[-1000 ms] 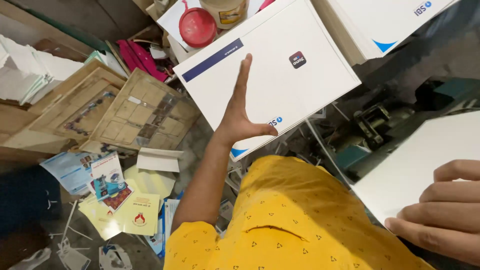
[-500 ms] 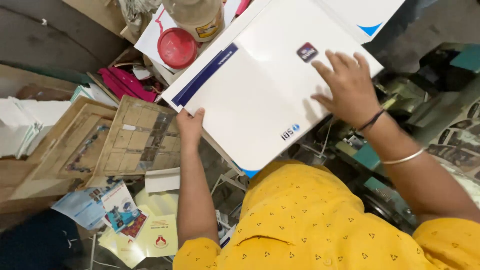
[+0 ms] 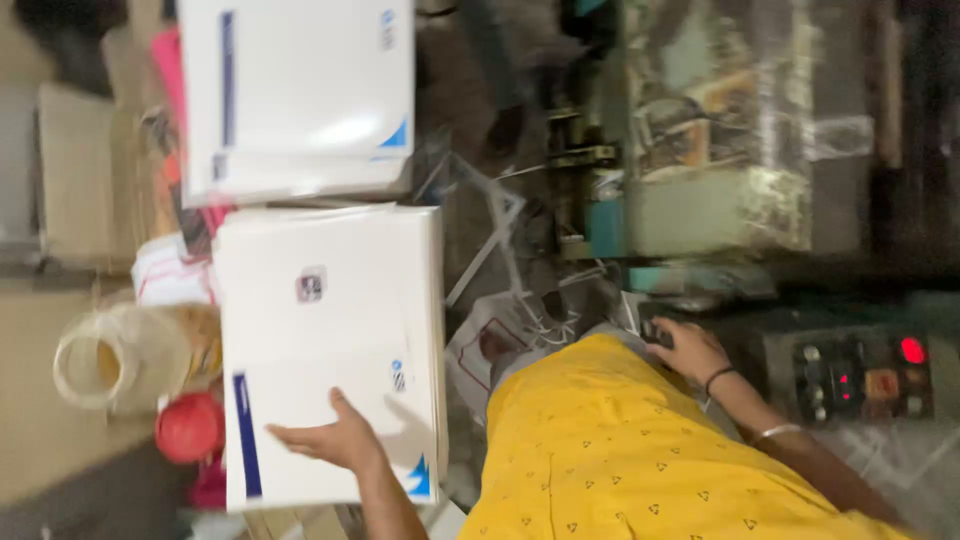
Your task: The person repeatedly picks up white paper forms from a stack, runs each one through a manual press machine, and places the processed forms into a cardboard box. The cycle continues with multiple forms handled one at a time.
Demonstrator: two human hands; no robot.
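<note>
My left hand [image 3: 325, 440] lies flat, fingers apart, on top of a stack of white printed sheets [image 3: 330, 300] with a blue band along one edge. A second, similar white stack [image 3: 300, 90] lies just beyond it. My right hand [image 3: 690, 350], with a bangle and a dark band on the wrist, rests with curled fingers on a dark part at the edge of a machine, beside its control panel [image 3: 850, 385]. A red light [image 3: 912, 350] glows on that panel. My yellow patterned shirt [image 3: 620, 450] fills the lower middle of the view.
A clear plastic jar [image 3: 120, 355] and a red round lid [image 3: 190, 428] sit beside the near stack. Pink items [image 3: 170, 60] and brown boards [image 3: 75, 170] lie past the stacks. A teal and grey machine [image 3: 680, 200], partly under clear plastic, stands to the right.
The view has swung round. The white sheets now lie on the stack under my flat left hand. My right hand has left the sheets and moved to the machine by the control panel.
</note>
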